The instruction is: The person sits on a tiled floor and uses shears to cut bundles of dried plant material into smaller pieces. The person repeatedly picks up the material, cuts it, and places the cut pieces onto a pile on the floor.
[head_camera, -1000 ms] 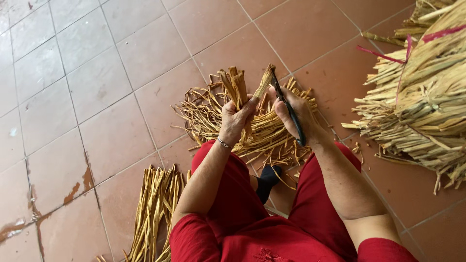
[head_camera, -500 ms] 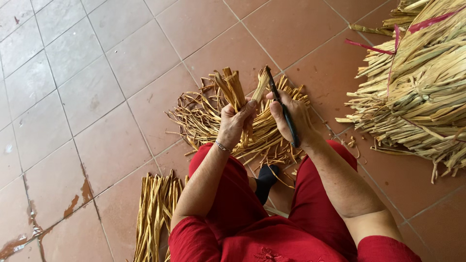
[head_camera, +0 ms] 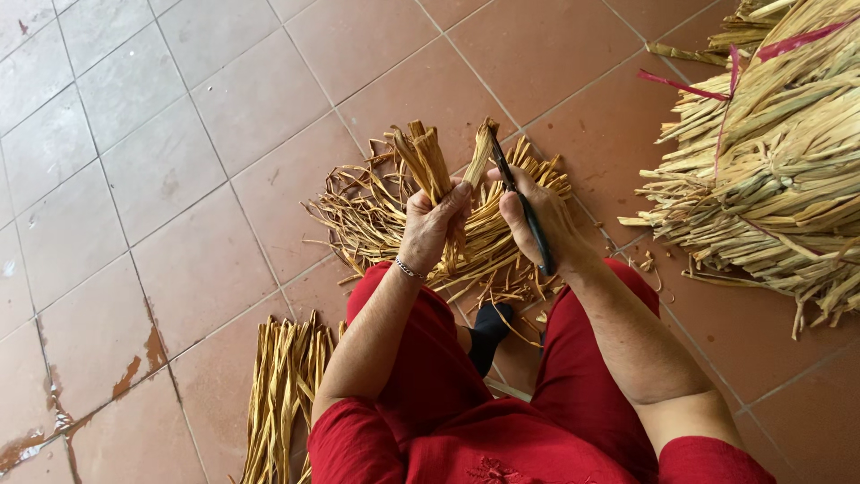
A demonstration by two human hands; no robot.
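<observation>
My left hand [head_camera: 432, 222] grips a small bunch of dry tan stalks [head_camera: 426, 158], their cut ends fanning upward above my fist. My right hand [head_camera: 543, 220] holds a dark-handled knife [head_camera: 523, 208], its blade resting against one stalk [head_camera: 481, 151] that leans out of the bunch. Both hands are close together above my red-trousered knees. Below them on the floor lies a heap of thin curly stalk trimmings [head_camera: 376, 213].
A large bundle of pale stalks tied with red string [head_camera: 778, 158] lies on the tiled floor at the right. A flat pile of trimmed tan strips [head_camera: 285, 394] lies by my left leg. A dark sock-clad foot [head_camera: 489, 330] shows between my knees.
The view has shifted slightly. My hands keep the same grip, and the knife blade has stayed against the stalk's top end.
</observation>
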